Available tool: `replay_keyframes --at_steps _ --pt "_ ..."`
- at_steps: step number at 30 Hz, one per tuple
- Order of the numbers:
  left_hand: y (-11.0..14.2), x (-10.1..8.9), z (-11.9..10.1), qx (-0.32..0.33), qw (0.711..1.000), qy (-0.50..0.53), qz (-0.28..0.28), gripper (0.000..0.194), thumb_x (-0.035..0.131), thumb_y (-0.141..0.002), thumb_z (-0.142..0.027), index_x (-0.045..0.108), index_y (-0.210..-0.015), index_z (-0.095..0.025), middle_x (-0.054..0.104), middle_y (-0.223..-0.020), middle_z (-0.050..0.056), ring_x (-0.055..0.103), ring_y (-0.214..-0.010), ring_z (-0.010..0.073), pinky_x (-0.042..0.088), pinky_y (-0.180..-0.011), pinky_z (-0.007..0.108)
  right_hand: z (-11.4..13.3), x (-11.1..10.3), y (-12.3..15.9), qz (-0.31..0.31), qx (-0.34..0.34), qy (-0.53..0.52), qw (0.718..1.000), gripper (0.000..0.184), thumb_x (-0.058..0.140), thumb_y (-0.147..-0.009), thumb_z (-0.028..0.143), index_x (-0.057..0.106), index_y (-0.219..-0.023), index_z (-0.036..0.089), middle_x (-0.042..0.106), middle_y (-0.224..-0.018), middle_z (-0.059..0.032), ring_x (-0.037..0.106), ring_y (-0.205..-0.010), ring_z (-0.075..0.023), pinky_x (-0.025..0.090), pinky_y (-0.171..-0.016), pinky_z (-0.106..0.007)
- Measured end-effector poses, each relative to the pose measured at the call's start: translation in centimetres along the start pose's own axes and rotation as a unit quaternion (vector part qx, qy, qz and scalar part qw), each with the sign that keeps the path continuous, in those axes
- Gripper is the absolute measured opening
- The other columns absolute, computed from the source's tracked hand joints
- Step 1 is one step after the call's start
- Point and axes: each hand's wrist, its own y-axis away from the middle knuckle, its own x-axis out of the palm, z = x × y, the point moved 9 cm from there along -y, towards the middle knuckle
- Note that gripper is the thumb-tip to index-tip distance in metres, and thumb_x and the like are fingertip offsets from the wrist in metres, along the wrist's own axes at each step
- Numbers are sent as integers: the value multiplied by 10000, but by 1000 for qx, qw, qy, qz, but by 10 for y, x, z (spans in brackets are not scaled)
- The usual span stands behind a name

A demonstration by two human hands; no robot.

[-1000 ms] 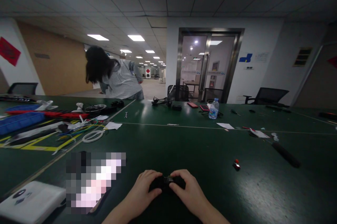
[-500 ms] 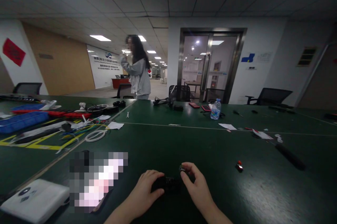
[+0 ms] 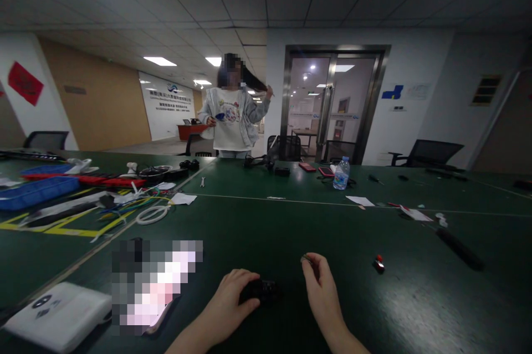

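My left hand (image 3: 230, 301) is closed around one end of a small black device (image 3: 266, 290) on the dark green table; its exact kind is too dark to make out. To the right of it, my right hand (image 3: 323, 287) pinches a tiny metallic piece (image 3: 306, 258) between thumb and fingertips, apart from the device. Further right on the table lies a small red and silver object (image 3: 378, 263), which neither hand touches.
Left of my hands are a blurred-out phone (image 3: 162, 293) and a white box-like device (image 3: 58, 315). Blue trays (image 3: 39, 192) and cables (image 3: 153, 214) lie far left. A water bottle (image 3: 341, 173) stands across the table. A person (image 3: 233, 110) stands behind the far edge.
My right hand has moved right, away from the black device, with the tiny piece still pinched. My left hand stays put. The person opposite has turned toward the table and holds their hair out.
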Motion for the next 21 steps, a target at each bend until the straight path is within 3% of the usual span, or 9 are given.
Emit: replay_keyframes --at_steps 9,21 --pt "-2 2 2 3 1000 0 -1 386 594 -732 -263 567 -1117 -242 590 -1144 46 489 -1086 238 349 -969 382 -7 -5 0 -39 25 -13 999 340 412 -804 465 507 -1005 207 596 -987 -74 570 -938 -256 471 -736 -341" --pt "-1 2 6 7 1000 7 -6 392 588 -740 -278 554 -1130 -261 582 -1153 43 485 -1089 239 347 -969 397 -1 -1 2 -10 31 -18 999 334 415 -805 490 520 -963 216 573 -888 -55 578 -821 -240 479 -693 -339"
